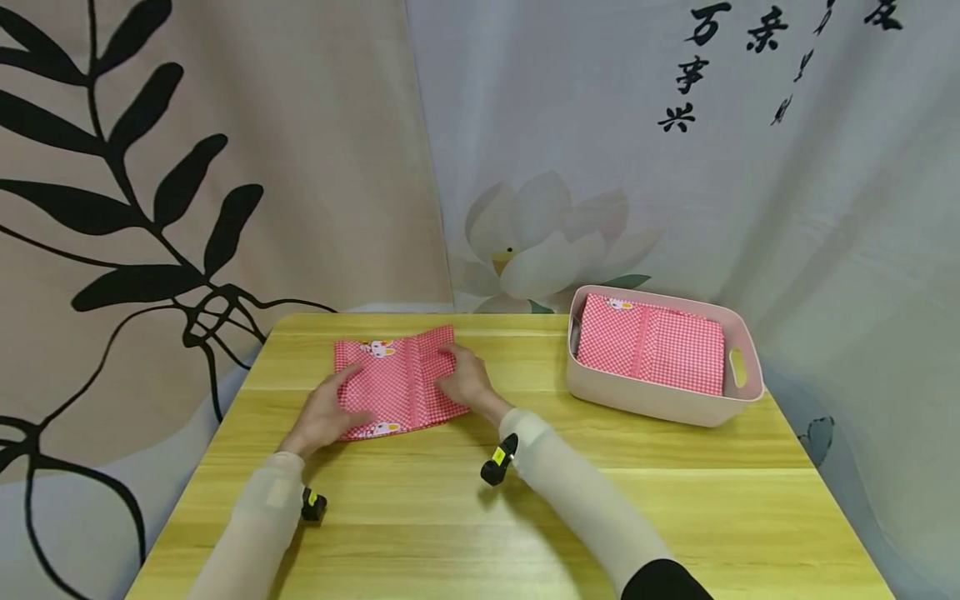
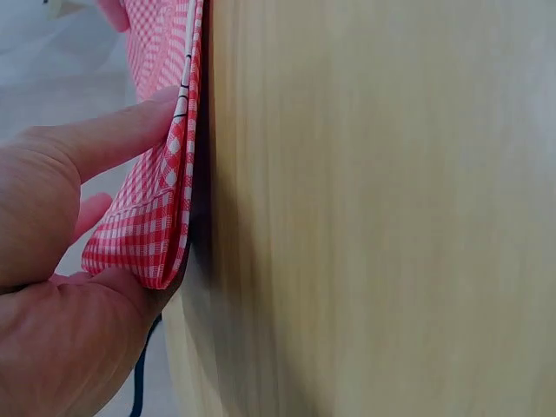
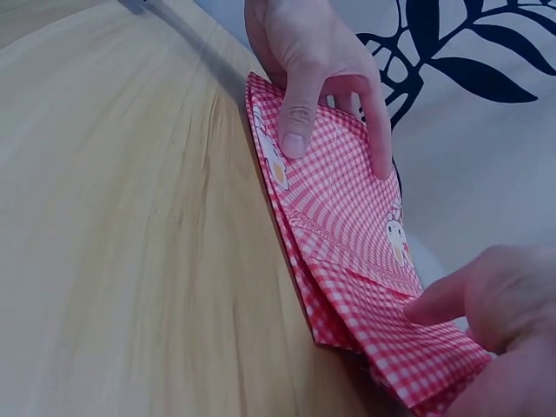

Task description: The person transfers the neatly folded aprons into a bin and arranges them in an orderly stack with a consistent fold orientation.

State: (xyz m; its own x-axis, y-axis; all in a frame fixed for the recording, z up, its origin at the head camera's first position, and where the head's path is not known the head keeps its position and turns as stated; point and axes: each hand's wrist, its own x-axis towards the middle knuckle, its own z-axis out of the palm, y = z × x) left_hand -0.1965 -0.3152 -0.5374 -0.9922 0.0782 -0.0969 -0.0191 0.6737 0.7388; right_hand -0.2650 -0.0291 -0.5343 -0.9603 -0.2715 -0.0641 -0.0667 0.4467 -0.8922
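A folded red-and-white checked cloth (image 1: 390, 383) with white rabbit prints lies toward the back left of the table. My left hand (image 1: 322, 414) rests on its left part, thumb and fingers spread over the top. In the right wrist view that left thumb (image 3: 297, 122) lies straight along the fabric. At the other end my right hand (image 1: 468, 379) holds the right edge, with a finger (image 3: 434, 300) on the upper side. That end is raised, and a gap shows between the cloth's layers. The underside of the right-hand grip is hidden.
A pink plastic basket (image 1: 660, 407) with a cut-out handle stands at the back right. Inside sits another folded checked cloth (image 1: 648, 343) of the same pattern. Printed curtains (image 1: 337, 167) hang behind the wooden table (image 1: 420, 517).
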